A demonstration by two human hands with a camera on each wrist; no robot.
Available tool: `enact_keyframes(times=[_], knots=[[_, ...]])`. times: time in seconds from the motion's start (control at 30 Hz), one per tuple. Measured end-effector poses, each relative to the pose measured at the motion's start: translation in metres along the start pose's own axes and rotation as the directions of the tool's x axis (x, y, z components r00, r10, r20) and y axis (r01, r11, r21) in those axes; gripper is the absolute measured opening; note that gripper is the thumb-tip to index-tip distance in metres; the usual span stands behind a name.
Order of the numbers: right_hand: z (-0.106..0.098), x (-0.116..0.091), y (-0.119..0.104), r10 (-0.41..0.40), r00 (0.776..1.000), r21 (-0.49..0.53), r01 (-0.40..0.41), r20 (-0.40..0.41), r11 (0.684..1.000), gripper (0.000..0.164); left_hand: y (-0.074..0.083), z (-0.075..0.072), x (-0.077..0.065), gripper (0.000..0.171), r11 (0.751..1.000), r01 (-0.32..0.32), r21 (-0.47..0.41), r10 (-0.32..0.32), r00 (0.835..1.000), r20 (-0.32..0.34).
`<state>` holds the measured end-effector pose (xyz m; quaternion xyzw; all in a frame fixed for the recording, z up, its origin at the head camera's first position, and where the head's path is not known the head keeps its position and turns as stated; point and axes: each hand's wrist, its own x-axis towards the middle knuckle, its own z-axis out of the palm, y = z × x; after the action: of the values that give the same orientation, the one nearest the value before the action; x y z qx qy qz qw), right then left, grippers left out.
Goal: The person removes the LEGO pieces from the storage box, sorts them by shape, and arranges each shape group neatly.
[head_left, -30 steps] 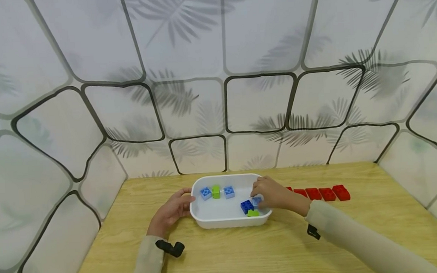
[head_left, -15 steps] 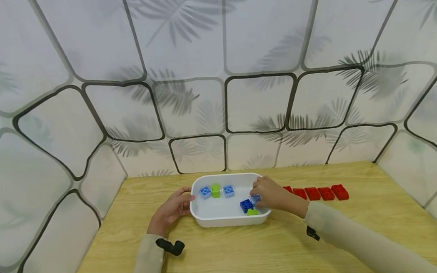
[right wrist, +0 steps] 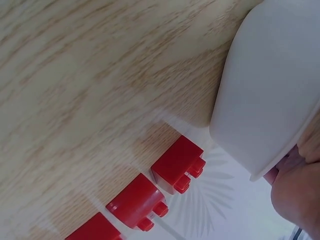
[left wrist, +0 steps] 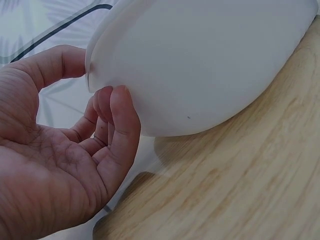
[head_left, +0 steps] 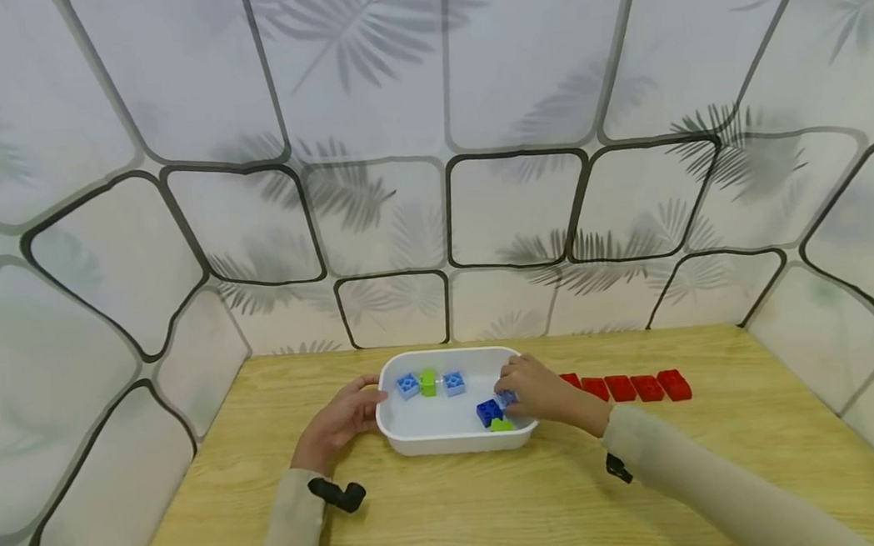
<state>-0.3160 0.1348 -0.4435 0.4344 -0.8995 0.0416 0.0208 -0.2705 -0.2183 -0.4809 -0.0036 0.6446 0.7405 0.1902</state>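
Note:
A white tray point(head_left: 458, 444) stands on the table with toy building bricks inside. My left hand point(head_left: 344, 416) grips its left end; in the left wrist view the rim is caught between the digits of the left hand point(left wrist: 75, 140). My right hand point(head_left: 538, 390) reaches over the right end and holds a light blue brick point(head_left: 506, 399), partly covered by the fingers. Beside that brick lie a dark blue brick point(head_left: 489, 413) and a green brick point(head_left: 501, 425). At the tray's back left, a green brick point(head_left: 428, 383) sits between two light blue bricks, left point(head_left: 408, 385) and right point(head_left: 454, 383).
Several red bricks point(head_left: 620, 389) form a row on the wooden table point(head_left: 452, 514), right of the tray. The right wrist view shows a red brick point(right wrist: 178, 164) close to the tray's outer wall point(right wrist: 265, 90). A patterned curtain point(head_left: 374, 218) rises behind the table.
The head view has shifted slightly, so everything appears a little further left. Both hands keep nearly the same places at the tray, and the bricks hardly differ.

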Motion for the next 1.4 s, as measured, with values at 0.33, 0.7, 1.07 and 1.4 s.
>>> enact_keyframes(times=[0.33,0.7,1.07,1.4], knots=[[-0.002,-0.002,-0.003,-0.023,0.999,0.022,0.024,-0.049,0.999,0.026,0.0,0.0,-0.001,0.038,1.0,-0.006,-0.02,0.007,1.0,0.012],[0.002,-0.003,0.003,-0.137,0.978,-0.026,0.134,-0.16,0.991,0.027,0.001,0.001,-0.004,0.039,0.999,-0.028,-0.019,0.029,0.999,0.038],[-0.012,-0.003,0.002,-0.186,0.953,-0.025,0.185,-0.239,0.982,0.026,0.0,-0.001,-0.003,0.033,0.999,-0.027,-0.037,0.029,0.998,0.049],[-0.038,-0.016,0.005,-0.17,0.91,-0.008,0.18,-0.377,0.984,0.03,0.004,0.0,-0.001,0.038,1.0,-0.01,0.013,0.01,1.0,0.004]])
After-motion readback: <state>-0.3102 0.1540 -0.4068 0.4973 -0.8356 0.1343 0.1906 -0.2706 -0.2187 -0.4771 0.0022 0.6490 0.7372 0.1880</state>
